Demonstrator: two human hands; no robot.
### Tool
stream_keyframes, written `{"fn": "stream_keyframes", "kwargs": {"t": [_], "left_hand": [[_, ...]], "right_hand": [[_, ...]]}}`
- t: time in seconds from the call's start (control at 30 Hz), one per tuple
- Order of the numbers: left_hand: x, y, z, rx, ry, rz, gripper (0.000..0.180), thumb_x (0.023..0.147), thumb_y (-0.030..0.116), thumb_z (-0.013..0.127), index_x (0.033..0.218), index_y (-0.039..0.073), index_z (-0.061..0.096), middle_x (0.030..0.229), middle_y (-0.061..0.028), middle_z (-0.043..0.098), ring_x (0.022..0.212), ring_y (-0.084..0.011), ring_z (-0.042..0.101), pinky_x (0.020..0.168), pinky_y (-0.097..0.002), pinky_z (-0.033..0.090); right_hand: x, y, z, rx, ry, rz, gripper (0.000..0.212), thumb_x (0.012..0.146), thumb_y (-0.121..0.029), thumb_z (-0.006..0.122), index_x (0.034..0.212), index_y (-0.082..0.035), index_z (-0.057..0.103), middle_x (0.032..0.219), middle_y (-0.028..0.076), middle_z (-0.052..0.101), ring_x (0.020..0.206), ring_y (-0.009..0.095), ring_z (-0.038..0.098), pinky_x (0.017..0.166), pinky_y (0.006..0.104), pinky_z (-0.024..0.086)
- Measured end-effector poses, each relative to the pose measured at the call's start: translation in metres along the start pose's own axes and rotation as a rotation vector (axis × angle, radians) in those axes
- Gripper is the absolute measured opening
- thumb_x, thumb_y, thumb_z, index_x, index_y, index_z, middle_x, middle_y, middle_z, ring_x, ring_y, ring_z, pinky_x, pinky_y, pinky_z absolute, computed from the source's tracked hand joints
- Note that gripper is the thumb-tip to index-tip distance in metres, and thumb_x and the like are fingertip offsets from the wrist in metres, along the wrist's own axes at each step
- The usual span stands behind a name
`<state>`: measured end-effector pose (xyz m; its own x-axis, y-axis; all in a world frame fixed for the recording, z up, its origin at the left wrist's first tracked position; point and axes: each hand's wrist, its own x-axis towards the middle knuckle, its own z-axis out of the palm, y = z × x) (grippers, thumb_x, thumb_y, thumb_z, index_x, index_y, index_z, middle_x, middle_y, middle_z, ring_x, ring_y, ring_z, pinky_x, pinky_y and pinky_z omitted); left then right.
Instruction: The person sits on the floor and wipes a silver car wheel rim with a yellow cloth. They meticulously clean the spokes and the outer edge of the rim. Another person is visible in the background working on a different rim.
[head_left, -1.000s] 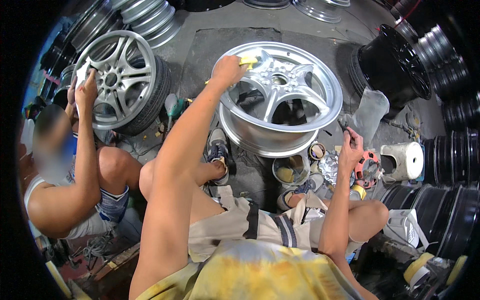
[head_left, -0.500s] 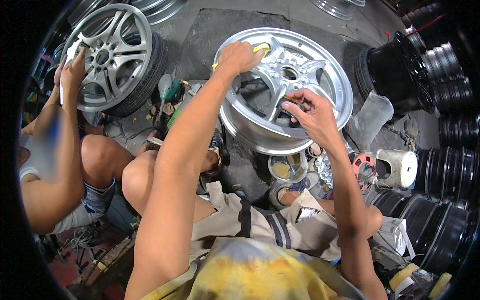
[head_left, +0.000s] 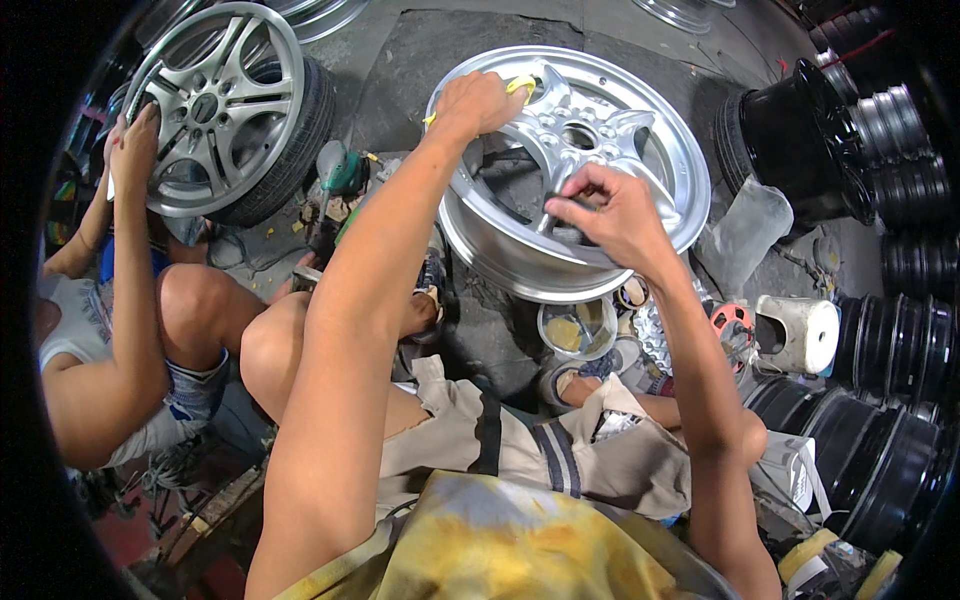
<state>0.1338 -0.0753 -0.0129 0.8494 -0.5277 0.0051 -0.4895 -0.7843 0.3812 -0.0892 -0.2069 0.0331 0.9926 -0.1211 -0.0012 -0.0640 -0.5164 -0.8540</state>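
Note:
A silver alloy wheel rim (head_left: 665,110) with wide spokes lies face up and slightly tilted in front of me. My left hand (head_left: 475,103) is closed over its far left edge, with bits of a yellow cloth (head_left: 522,86) showing at the fingers and by the wrist. Over a near spoke, my right hand (head_left: 615,215) is bent with thumb and fingers drawn together. They grip a small dark pad (head_left: 594,199), mostly hidden by the fingers and blurred.
To my left, a person (head_left: 135,160) handles another silver wheel (head_left: 205,108) fitted with a tire. A clear tub (head_left: 578,330) stands below my rim. Black rims (head_left: 890,340) are stacked at the right, near a white stool (head_left: 808,332) and a red reel (head_left: 732,325).
My right hand has shifted slightly left and turned, hiding more of the dark pad. My left hand stays on the rim's edge. The other person's hands have moved lower on their wheel.

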Motion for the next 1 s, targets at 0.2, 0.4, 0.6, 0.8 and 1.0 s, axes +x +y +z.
{"fn": "stream_keyframes", "kwargs": {"t": [0.2, 0.4, 0.6, 0.8, 1.0], "left_hand": [[0.001, 0.004, -0.005, 0.026, -0.062, -0.042, 0.064, 0.089, 0.056, 0.054, 0.102, -0.003, 0.075, 0.104, -0.0251, 0.072, 0.102, -0.0403, 0.068, 0.092, -0.0476, 0.051], [0.000, 0.001, -0.003, 0.033, -0.044, -0.022, 0.066, 0.090, 0.056, 0.052, 0.100, -0.004, 0.075, 0.102, -0.0268, 0.072, 0.100, -0.0409, 0.069, 0.091, -0.0478, 0.051], [-0.002, 0.002, -0.005, 0.065, -0.037, 0.001, 0.066, 0.091, 0.056, 0.053, 0.099, -0.005, 0.074, 0.102, -0.0279, 0.071, 0.100, -0.0420, 0.069, 0.089, -0.0488, 0.052], [0.000, 0.002, -0.004, 0.077, -0.025, 0.014, 0.065, 0.091, 0.056, 0.053, 0.099, -0.005, 0.075, 0.101, -0.0291, 0.071, 0.099, -0.0427, 0.069, 0.089, -0.0490, 0.052], [0.002, -0.001, 0.001, 0.063, 0.023, 0.058, 0.069, 0.093, 0.056, 0.051, 0.091, -0.009, 0.074, 0.089, -0.0327, 0.069, 0.089, -0.0457, 0.069, 0.085, -0.0509, 0.052]], "right_hand": [[0.008, 0.002, -0.003, 0.056, 0.034, -0.016, 0.024, 0.077, -0.017, 0.084, 0.082, 0.001, 0.069, 0.066, 0.005, 0.063, 0.060, 0.009, 0.053, 0.059, 0.0273, 0.045], [0.004, -0.002, -0.004, 0.014, -0.106, 0.025, 0.022, 0.079, -0.017, 0.083, 0.081, 0.000, 0.069, 0.071, 0.003, 0.067, 0.063, 0.008, 0.055, 0.058, 0.0277, 0.045], [0.003, 0.002, 0.000, 0.020, -0.149, -0.095, 0.021, 0.081, -0.014, 0.084, 0.080, -0.003, 0.066, 0.070, -0.004, 0.062, 0.065, 0.002, 0.052, 0.058, 0.0224, 0.042], [0.002, 0.001, -0.004, 0.144, -0.123, 0.015, 0.021, 0.080, -0.014, 0.084, 0.081, -0.003, 0.066, 0.069, -0.003, 0.061, 0.061, 0.003, 0.047, 0.055, 0.0227, 0.039], [0.006, 0.000, -0.011, 0.116, -0.042, -0.007, 0.023, 0.076, -0.016, 0.085, 0.080, -0.001, 0.069, 0.069, 0.002, 0.065, 0.063, 0.008, 0.054, 0.059, 0.0267, 0.045]]}}
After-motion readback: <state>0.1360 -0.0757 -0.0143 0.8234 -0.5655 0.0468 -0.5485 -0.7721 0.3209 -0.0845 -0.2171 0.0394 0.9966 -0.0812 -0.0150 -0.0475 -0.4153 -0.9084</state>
